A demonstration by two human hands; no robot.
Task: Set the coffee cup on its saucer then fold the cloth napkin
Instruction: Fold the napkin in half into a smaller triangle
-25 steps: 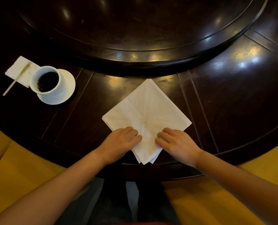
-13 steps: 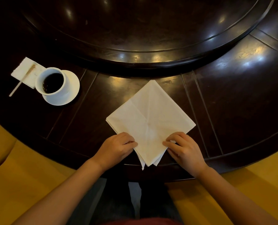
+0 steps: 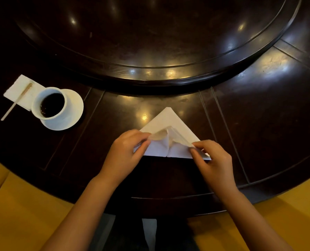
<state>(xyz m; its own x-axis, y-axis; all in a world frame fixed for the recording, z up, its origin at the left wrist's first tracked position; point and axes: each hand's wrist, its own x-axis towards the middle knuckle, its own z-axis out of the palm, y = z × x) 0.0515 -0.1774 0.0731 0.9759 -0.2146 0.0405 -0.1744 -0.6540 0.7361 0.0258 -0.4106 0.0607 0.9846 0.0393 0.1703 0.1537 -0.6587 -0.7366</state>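
Observation:
A white cloth napkin (image 3: pixel 170 124) lies on the dark round table in front of me, its near half lifted and turned up over the far half, so it forms a triangle pointing away. My left hand (image 3: pixel 125 153) pinches the napkin's left corner and my right hand (image 3: pixel 212 160) pinches its right corner. The raised layers arch between my hands. At the left, a white coffee cup (image 3: pixel 50 104) full of dark coffee stands on its white saucer (image 3: pixel 72 113).
A white paper napkin (image 3: pixel 17 89) with a wooden stirrer (image 3: pixel 16 102) on it lies left of the cup. A raised dark turntable (image 3: pixel 150 42) fills the middle of the table. Yellow seat cushions (image 3: pixel 24 214) flank my legs below the table edge.
Both hands have taken hold of the napkin's side corners and lifted its near point up and away, turning the flat diamond into a triangle. The cup and saucer stay put.

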